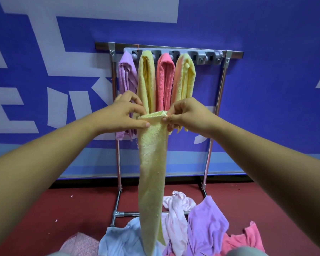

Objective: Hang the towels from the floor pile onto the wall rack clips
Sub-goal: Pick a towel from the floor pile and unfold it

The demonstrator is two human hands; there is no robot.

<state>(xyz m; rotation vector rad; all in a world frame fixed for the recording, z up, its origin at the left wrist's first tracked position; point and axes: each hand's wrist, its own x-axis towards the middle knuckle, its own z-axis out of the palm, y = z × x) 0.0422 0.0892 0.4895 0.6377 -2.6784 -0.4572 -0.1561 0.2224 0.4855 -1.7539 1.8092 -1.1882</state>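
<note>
A pale yellow towel hangs long and narrow in front of me. My left hand pinches its folded top edge from the left, and my right hand pinches the same edge from the right. Behind my hands the grey clip rack holds several towels: a purple towel, a yellow towel, a coral towel and a yellow-orange towel. The rack's right-hand clips hold nothing. The floor pile lies below, with blue, white-pink, purple and coral towels.
The clip rack is fixed to a metal frame stand whose base bar lies on the red floor. A blue and white wall banner stands right behind it. A pink patterned cloth lies at the pile's left.
</note>
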